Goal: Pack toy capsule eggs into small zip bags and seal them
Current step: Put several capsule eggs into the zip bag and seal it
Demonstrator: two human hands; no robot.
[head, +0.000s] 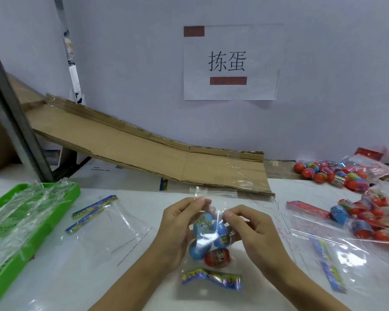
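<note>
A clear zip bag (208, 286) with a colourful printed header strip hangs upside down between my hands, its open mouth up. Inside it are blue capsule eggs (202, 223) and one red egg (217, 257). My left hand (177, 230) pinches the bag's upper left edge with its fingertips. My right hand (249, 227) pinches the upper right edge. Both hands are above the white table (76, 281), near its front middle.
A green plastic basket (32, 223) with clear bags stands at the left. Empty zip bags (112, 218) lie left of my hands. Loose red and blue eggs (364, 218) and more bags cover the right side. A cardboard ramp (144, 151) slopes down behind.
</note>
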